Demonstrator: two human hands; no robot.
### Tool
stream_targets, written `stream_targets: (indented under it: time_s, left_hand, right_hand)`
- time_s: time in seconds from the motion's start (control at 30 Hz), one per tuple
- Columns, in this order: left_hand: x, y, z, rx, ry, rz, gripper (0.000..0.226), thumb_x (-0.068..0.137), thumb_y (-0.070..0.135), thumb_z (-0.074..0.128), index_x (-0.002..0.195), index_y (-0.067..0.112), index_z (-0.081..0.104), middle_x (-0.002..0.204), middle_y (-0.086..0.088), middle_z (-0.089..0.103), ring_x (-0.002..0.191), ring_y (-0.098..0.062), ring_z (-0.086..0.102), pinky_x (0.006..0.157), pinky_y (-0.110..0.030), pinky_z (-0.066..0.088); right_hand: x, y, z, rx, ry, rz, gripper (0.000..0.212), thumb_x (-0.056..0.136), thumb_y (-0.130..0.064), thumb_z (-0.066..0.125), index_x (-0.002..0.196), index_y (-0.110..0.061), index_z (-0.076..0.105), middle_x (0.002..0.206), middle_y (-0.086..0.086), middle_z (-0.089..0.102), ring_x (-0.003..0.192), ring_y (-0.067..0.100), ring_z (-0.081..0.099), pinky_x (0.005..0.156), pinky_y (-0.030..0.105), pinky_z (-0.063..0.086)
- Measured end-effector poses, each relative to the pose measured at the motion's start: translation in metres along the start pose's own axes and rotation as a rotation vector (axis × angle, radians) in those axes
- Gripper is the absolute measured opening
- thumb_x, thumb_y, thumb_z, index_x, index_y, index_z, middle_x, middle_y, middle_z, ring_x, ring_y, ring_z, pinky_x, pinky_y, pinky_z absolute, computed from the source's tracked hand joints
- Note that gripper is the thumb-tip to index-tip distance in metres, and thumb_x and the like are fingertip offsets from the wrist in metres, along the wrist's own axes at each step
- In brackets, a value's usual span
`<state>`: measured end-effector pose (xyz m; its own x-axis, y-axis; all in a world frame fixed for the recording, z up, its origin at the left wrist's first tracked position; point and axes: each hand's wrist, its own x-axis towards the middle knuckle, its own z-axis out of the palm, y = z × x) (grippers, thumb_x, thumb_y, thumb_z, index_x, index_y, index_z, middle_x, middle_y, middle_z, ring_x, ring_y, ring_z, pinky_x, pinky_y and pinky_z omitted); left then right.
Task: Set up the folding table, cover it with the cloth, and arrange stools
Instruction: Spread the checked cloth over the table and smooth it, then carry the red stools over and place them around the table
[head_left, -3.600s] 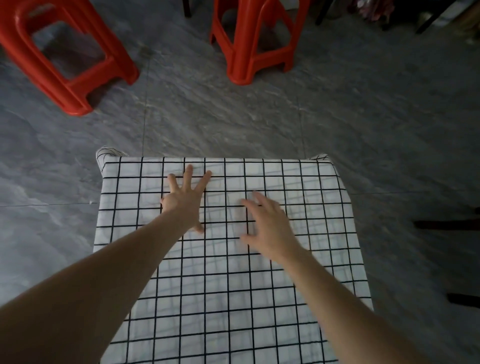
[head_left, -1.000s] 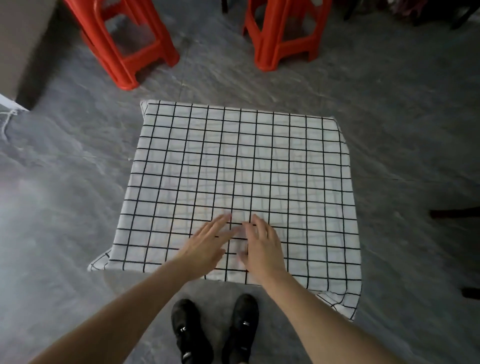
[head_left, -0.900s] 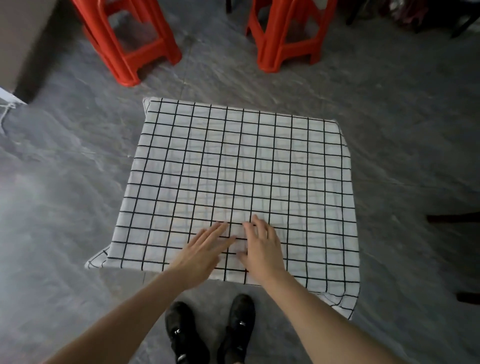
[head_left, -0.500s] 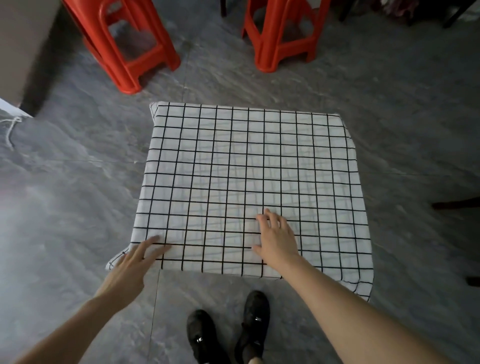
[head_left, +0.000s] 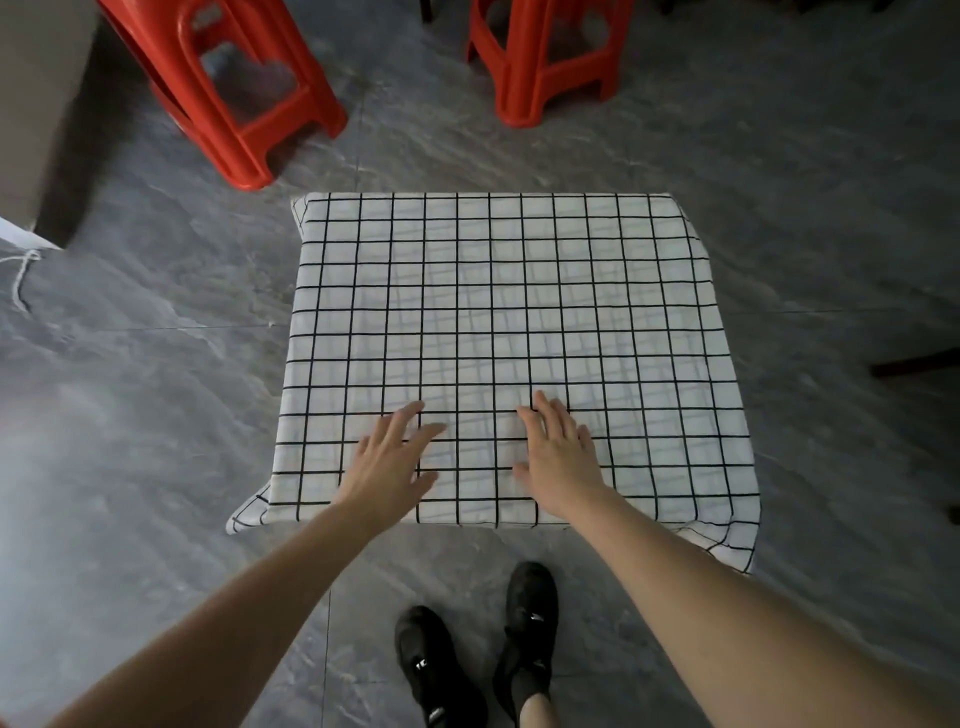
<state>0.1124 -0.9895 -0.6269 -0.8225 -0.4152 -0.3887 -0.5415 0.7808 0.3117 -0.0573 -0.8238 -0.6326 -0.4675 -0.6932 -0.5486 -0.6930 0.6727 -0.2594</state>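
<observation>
A white cloth (head_left: 498, 312) with a black grid lies flat over the square table at frame centre, its near corners drooping. The left hand (head_left: 387, 462) and right hand (head_left: 558, 457) press it, fingers spread straight. Two glossy red plastic stools (head_left: 234, 88) (head_left: 545, 57) stand on grey marbled floor tiles (head_left: 130, 415) at the top.

Both arms are bare, with no sleeves, and the left hand (head_left: 387, 462) and right hand (head_left: 558, 457) wear no gloves or rings. The feet wear black lace-up shoes (head_left: 527, 618) with small white marks.
</observation>
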Motion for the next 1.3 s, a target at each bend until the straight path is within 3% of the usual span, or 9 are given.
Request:
stream_targets:
  time_s: [0.13, 0.3, 0.4, 0.5, 0.57, 0.63, 0.87, 1.07, 1.3]
  left_hand:
    - [0.011, 0.02, 0.012, 0.081, -0.122, -0.051, 0.08, 0.086, 0.051, 0.064, 0.148, 0.043, 0.014, 0.159, 0.007, -0.001, 0.145, -0.025, 0.002, 0.117, -0.048, 0.022]
    - [0.011, 0.02, 0.012, 0.097, -0.156, -0.078, 0.082, 0.086, 0.05, 0.064, 0.149, 0.044, 0.011, 0.16, 0.009, -0.004, 0.146, -0.025, -0.001, 0.116, -0.051, 0.025]
    - [0.015, 0.024, 0.01, 0.134, -0.168, -0.074, 0.082, 0.086, 0.052, 0.064, 0.148, 0.042, 0.011, 0.158, 0.008, -0.005, 0.145, -0.026, 0.0, 0.114, -0.052, 0.028]
    - [0.017, 0.027, 0.003, 0.157, -0.228, -0.087, 0.085, 0.085, 0.052, 0.065, 0.149, 0.041, 0.01, 0.158, 0.008, -0.005, 0.145, -0.027, 0.001, 0.111, -0.051, 0.033]
    - [0.019, 0.028, -0.007, 0.16, -0.298, -0.092, 0.085, 0.086, 0.049, 0.065, 0.15, 0.041, 0.009, 0.159, 0.008, -0.005, 0.145, -0.026, 0.004, 0.107, -0.049, 0.038]
    - [0.021, 0.032, -0.021, 0.198, -0.332, -0.061, 0.082, 0.086, 0.044, 0.063, 0.151, 0.039, 0.013, 0.16, 0.005, 0.001, 0.144, -0.026, 0.013, 0.106, -0.046, 0.039]
    - [0.02, 0.069, -0.106, 0.249, -0.212, 0.012, 0.071, 0.089, 0.036, 0.06, 0.151, 0.033, 0.024, 0.16, 0.006, 0.012, 0.142, -0.022, 0.023, 0.11, -0.043, 0.031]
    - [0.009, 0.136, -0.254, 0.172, 0.042, 0.106, 0.064, 0.092, 0.035, 0.056, 0.15, 0.031, 0.029, 0.161, 0.004, 0.009, 0.141, -0.022, 0.024, 0.107, -0.043, 0.033]
    - [-0.055, 0.168, -0.418, 0.219, 0.387, 0.075, 0.062, 0.086, 0.04, 0.058, 0.143, 0.033, 0.035, 0.16, 0.004, 0.008, 0.139, -0.022, 0.025, 0.107, -0.041, 0.031]
  right_hand:
    - [-0.002, 0.007, 0.002, -0.022, 0.06, -0.05, 0.071, 0.095, -0.035, 0.054, 0.152, -0.022, 0.013, 0.163, 0.003, -0.008, 0.15, 0.025, -0.004, 0.119, 0.053, 0.016]
    - [-0.05, 0.065, 0.011, -0.067, 0.17, -0.093, 0.054, 0.093, -0.031, 0.057, 0.141, -0.025, 0.034, 0.158, 0.007, 0.016, 0.14, 0.025, 0.034, 0.109, 0.041, 0.038]
    - [-0.095, 0.122, 0.013, -0.055, 0.193, 0.068, 0.05, 0.092, -0.024, 0.058, 0.139, -0.027, 0.041, 0.153, 0.003, 0.028, 0.128, 0.022, 0.048, 0.099, 0.04, 0.049]
    - [-0.139, 0.167, 0.012, 0.036, 0.17, 0.362, 0.049, 0.087, -0.012, 0.06, 0.133, -0.023, 0.046, 0.137, 0.006, 0.04, 0.115, 0.031, 0.054, 0.085, 0.047, 0.053]
    - [-0.158, 0.182, 0.007, 0.053, 0.156, 0.537, 0.038, 0.086, -0.013, 0.059, 0.124, -0.015, 0.05, 0.12, 0.013, 0.047, 0.106, 0.038, 0.055, 0.083, 0.051, 0.052]
    - [-0.162, 0.18, -0.007, 0.006, 0.143, 0.57, 0.038, 0.087, -0.016, 0.06, 0.124, -0.012, 0.051, 0.119, 0.014, 0.049, 0.107, 0.037, 0.054, 0.084, 0.05, 0.051]
    - [-0.117, 0.084, -0.134, 0.115, 0.255, 0.237, 0.044, 0.095, -0.024, 0.054, 0.138, -0.019, 0.045, 0.141, -0.002, 0.042, 0.104, 0.015, 0.059, 0.075, 0.028, 0.045]
    - [-0.125, -0.009, -0.305, -0.205, 0.483, -0.189, 0.037, 0.091, -0.024, 0.054, 0.127, -0.021, 0.052, 0.129, -0.005, 0.054, 0.113, 0.018, 0.055, 0.088, 0.035, 0.044]
    - [-0.182, -0.09, -0.468, -0.229, 0.576, -0.277, 0.047, 0.092, -0.033, 0.053, 0.138, -0.023, 0.044, 0.152, -0.003, 0.03, 0.13, 0.022, 0.041, 0.092, 0.041, 0.047]
